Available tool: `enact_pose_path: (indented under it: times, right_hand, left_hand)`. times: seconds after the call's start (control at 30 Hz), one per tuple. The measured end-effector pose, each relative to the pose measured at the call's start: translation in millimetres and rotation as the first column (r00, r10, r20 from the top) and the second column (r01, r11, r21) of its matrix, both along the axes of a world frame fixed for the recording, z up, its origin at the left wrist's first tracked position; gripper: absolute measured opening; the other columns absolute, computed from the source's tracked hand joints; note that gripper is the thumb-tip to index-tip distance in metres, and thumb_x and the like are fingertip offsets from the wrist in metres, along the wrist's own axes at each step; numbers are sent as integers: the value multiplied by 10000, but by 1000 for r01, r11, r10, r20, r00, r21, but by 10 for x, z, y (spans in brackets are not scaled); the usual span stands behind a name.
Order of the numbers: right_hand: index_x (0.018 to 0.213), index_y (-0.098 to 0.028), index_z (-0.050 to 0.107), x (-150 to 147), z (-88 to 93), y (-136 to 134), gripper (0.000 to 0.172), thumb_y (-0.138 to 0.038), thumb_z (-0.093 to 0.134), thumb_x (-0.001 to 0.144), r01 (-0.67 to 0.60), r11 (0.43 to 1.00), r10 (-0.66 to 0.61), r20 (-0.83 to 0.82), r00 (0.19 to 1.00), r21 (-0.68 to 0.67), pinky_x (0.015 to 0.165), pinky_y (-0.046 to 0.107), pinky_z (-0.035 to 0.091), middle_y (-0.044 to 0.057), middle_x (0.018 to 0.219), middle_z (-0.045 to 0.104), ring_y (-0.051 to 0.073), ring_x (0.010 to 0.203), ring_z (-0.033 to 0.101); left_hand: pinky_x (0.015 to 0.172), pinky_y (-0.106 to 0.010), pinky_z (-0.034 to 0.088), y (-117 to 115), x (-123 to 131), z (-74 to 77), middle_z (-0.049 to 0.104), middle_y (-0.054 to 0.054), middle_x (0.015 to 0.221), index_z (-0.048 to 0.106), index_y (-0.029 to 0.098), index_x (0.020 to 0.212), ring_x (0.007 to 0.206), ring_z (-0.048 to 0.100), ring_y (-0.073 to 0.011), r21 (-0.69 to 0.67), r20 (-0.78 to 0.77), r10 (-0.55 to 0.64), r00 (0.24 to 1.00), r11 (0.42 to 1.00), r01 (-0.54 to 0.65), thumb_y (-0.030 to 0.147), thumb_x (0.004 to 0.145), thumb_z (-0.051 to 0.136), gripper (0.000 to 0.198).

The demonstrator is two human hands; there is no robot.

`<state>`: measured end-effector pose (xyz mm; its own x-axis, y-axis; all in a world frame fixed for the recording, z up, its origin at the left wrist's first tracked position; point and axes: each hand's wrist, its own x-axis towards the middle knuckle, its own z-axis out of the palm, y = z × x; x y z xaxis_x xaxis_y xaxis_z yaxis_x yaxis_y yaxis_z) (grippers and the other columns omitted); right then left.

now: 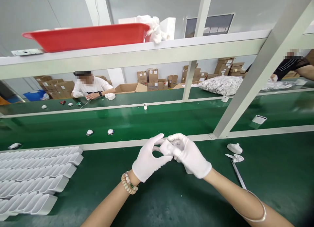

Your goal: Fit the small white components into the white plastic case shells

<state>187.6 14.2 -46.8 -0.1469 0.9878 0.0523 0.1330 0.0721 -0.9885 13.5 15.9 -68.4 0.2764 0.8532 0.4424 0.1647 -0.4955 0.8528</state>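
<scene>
**benchnewbie:** What stage is this? The gloves are bunched together and I can't read it.

**moldguy:** Looks to me like a fit-or-check step on a single piece. The left hand (pixel 149 163) has thumb and forefinger pinched on a small white part (pixel 168 148). The right hand (pixel 192 158) is curled round its other side, fingers closed on it. It's held up off the bench (pixel 171 197), over the middle and close to the far edge.

**benchnewbie:** So what does the next move need?

**moldguy:** My guess is a firm pinch and a careful press or twist. The part reads as smooth, glossy moulded plastic with rounded edges, and soft knit gloves slide on that. The gloves hide whether it's one piece or two.

**benchnewbie:** And the other stuff?

**moldguy:** Rows of white housings (pixel 36 178) along the left edge, thin-walled with rounded corners. Toward the right edge there are two loose white caps (pixel 235 148) and thin metal tweezers (pixel 239 176). The bench top is a matte green mat.
</scene>
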Motion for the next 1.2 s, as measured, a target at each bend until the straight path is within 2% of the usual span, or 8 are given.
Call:
enact_pose_path:
  times: [0.1, 0.3, 0.53, 0.7, 0.83, 0.97, 1.1, 1.2]
  right_hand:
    - [837, -181, 585, 94, 13, 197, 248, -401, 657, 749, -114, 943, 2, -338, 941, -312, 396, 216, 303, -2, 541, 616, 131, 441, 525]
    - [626, -228, 357, 166, -14, 445, 311, -356, 626, 717, -205, 896, -34, -522, 852, -394, 395, 198, 308, -56, 508, 455, 81, 415, 415]
    - [652, -227, 400, 255, -260, 618, 273, -343, 602, 795, -184, 911, -46, -536, 843, -369, 387, 223, 367, -42, 547, 452, 105, 438, 446]
    - [866, -163, 577, 557, -465, 974, 246, -394, 552, 945, 54, 946, -162, -321, 933, -319, 492, 229, 464, -18, 735, 590, 91, 535, 531]
    - [1118, -150, 605, 864, -698, 1252, 277, -376, 569, 962, 366, 912, -374, -13, 927, -185, 703, 329, 556, 52, 1033, 651, 157, 813, 643]
    - [1186, -164, 608, 1042, -932, 1376, 294, -330, 606, 943, 502, 865, -481, 299, 824, 7, 897, 438, 529, 97, 1245, 608, 228, 1060, 620]
    - [1158, -171, 630, 1119, -1053, 1413, 276, -344, 602, 945, 493, 862, -461, 584, 668, 118, 954, 468, 497, 95, 1260, 615, 237, 1105, 610]
    - [1157, -177, 634, 1171, -1050, 1370, 279, -360, 586, 953, 448, 877, -420, 728, 542, 173, 972, 474, 485, 94, 1258, 622, 236, 1118, 607]
  left_hand:
    - [922, -409, 573, 139, 50, -231, 653, -83, 1117, 462, 200, 1350, 1011, 674, -197, -140, 90, 35, 995, 990, -22, 273, 881, 623, 500]
    - [824, -366, 583, 347, 53, -786, 650, -46, 891, 590, 138, 1151, 827, 664, -171, -347, -89, 135, 987, 924, -158, 224, 876, 539, 293]
    - [825, -315, 561, 316, 46, -889, 634, -25, 885, 635, 177, 1125, 802, 626, -148, -317, -235, 84, 968, 935, -159, 160, 821, 518, 327]
    - [814, -298, 554, 324, 40, -904, 625, -29, 920, 595, 182, 1198, 815, 622, -145, -268, -340, 67, 938, 949, -165, 165, 852, 472, 368]
    - [828, -318, 546, 299, 49, -855, 616, -46, 993, 559, 184, 1258, 850, 620, -158, -205, -448, 32, 893, 969, -138, 180, 879, 459, 392]
    - [947, -423, 487, 228, 176, -731, 614, -50, 1105, 532, 276, 1330, 1014, 593, -236, -130, -551, -30, 834, 990, -51, 262, 859, 580, 473]
    - [934, -471, 467, 140, 397, -652, 584, -97, 1222, 544, 255, 1301, 1074, 565, -301, -27, -696, -85, 713, 995, 92, 348, 864, 617, 452]
    - [900, -432, 471, 115, 509, -639, 601, -102, 1198, 623, 206, 1127, 1060, 576, -299, -15, -710, -88, 699, 994, 111, 346, 894, 585, 274]
